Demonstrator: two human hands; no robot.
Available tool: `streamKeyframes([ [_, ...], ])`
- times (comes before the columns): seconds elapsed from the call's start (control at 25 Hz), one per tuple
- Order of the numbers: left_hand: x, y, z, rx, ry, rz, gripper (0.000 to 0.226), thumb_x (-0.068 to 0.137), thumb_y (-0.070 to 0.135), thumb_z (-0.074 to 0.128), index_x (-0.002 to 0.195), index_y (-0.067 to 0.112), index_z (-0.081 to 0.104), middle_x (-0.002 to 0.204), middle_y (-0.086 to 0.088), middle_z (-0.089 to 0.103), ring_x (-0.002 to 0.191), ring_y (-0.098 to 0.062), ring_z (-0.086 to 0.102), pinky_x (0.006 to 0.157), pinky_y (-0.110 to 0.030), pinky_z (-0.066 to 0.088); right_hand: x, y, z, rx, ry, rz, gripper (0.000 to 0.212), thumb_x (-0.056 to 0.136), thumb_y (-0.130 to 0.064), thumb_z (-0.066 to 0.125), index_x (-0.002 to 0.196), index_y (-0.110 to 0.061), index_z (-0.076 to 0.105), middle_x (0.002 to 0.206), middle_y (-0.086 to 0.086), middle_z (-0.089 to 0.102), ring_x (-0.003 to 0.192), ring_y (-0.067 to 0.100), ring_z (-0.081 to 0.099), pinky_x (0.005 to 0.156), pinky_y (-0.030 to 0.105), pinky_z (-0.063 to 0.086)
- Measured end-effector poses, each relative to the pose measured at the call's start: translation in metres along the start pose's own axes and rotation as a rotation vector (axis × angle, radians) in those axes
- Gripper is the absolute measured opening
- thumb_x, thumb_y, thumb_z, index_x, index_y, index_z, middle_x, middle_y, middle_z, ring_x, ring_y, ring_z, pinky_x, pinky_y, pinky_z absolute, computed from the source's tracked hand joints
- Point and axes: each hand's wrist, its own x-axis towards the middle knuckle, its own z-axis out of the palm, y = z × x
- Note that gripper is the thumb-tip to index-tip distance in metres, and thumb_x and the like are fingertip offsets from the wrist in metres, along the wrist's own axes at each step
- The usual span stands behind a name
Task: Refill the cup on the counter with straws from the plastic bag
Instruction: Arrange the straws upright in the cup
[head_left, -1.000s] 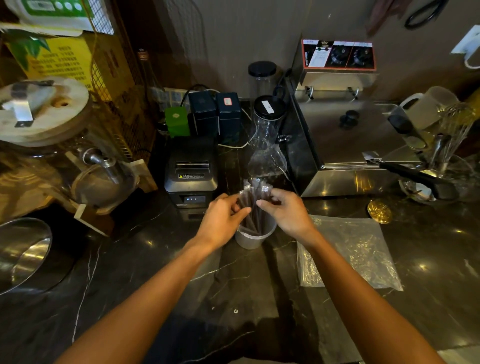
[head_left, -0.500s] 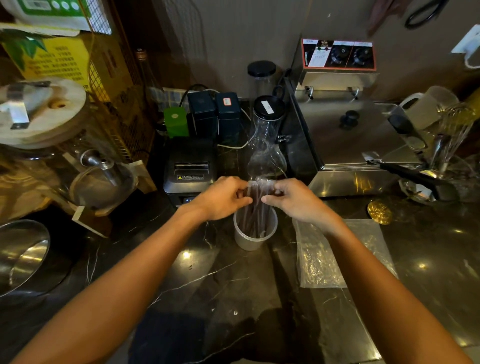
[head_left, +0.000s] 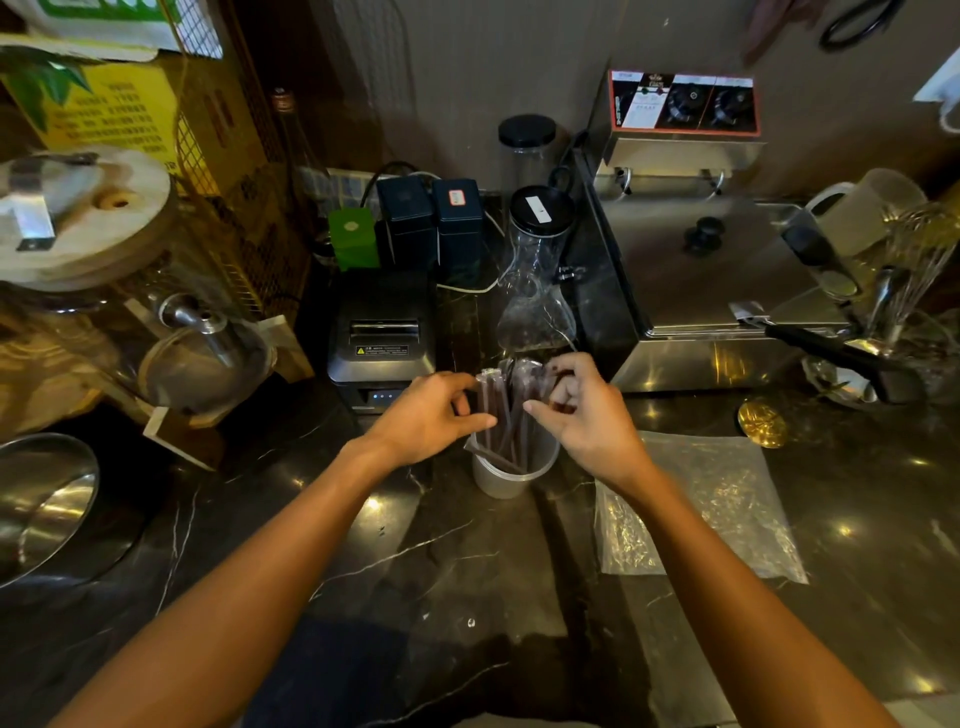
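While your fingers (head_left: 470, 422) worked at the straws (head_left: 506, 410), the filling step looked nearly done and you were settling the bundle. The thumb and fingers of your left hand (head_left: 428, 418) were pinched narrow on the left side of the bundle; those of your right hand (head_left: 584, 415) were curled loosely, the thumb tip touching the straws from the right, though I could not tell how firm that hold was. The straws stood in the cup (head_left: 511, 467), their wrapped tops well above its rim, some leaning across one another. The cup sat on the bench (head_left: 415, 571), just in front of the glass carafe (head_left: 537, 291). The plastic bag (head_left: 717, 509) lay flat to the cup's right and seemed empty, though glare hid part of it. Next, I judged, you needed to ease both hands off gently, so the light cup would not tip.
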Motion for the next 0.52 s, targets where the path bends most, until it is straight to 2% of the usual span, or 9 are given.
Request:
streamKeyframes([
  [0.12, -0.009, -0.004, -0.001, -0.016, 0.006, -0.019, 0.046, 0.092, 0.032, 0.073, 0.135, 0.019, 0.061, 0.077, 0.004, 0.067, 0.064, -0.003, 0.063, 0.064, -0.021, 0.049, -0.002, 0.003, 0.001, -0.044, 0.077, 0.064, 0.057, 0.093, -0.03, 0.076, 0.14, -0.015, 0.049, 0.078, -0.005, 0.064, 0.075, 0.009, 0.067, 0.071, 0.031, 0.057],
  [0.2, -0.015, -0.008, -0.005, 0.012, 0.01, -0.038, 0.048, 0.091, 0.027, 0.075, 0.135, 0.016, 0.059, 0.082, 0.0, 0.069, 0.067, -0.007, 0.065, 0.067, -0.025, 0.053, -0.002, 0.006, 0.003, -0.083, 0.035, 0.074, 0.039, 0.096, -0.036, 0.07, 0.131, -0.018, 0.062, 0.085, -0.008, 0.066, 0.082, 0.006, 0.066, 0.074, 0.032, 0.058],
  [0.32, -0.024, -0.009, -0.015, 0.057, 0.002, -0.042, 0.038, 0.085, 0.024, 0.082, 0.118, 0.018, 0.063, 0.082, -0.001, 0.068, 0.07, -0.014, 0.067, 0.071, -0.038, 0.059, -0.004, 0.008, 0.004, -0.051, -0.034, 0.033, 0.024, 0.099, -0.042, 0.062, 0.115, -0.028, 0.071, 0.1, -0.007, 0.074, 0.097, 0.009, 0.07, 0.085, 0.043, 0.061],
  [0.4, -0.028, -0.005, -0.022, 0.065, -0.07, -0.053, 0.033, 0.079, 0.026, 0.087, 0.104, 0.022, 0.065, 0.08, 0.001, 0.066, 0.069, -0.013, 0.064, 0.065, -0.035, 0.056, -0.003, 0.006, 0.003, -0.011, -0.053, 0.041, 0.018, 0.099, -0.042, 0.061, 0.107, -0.03, 0.072, 0.095, -0.011, 0.074, 0.094, 0.01, 0.071, 0.082, 0.046, 0.062],
  [0.52, -0.031, 0.006, -0.023, 0.005, -0.161, -0.011, 0.032, 0.076, 0.028, 0.089, 0.098, 0.021, 0.067, 0.079, 0.0, 0.069, 0.068, -0.012, 0.066, 0.063, -0.028, 0.053, -0.001, 0.003, 0.002, 0.055, -0.061, 0.075, 0.009, 0.099, -0.036, 0.064, 0.098, -0.03, 0.071, 0.087, -0.008, 0.074, 0.086, 0.013, 0.074, 0.073, 0.049, 0.064],
])
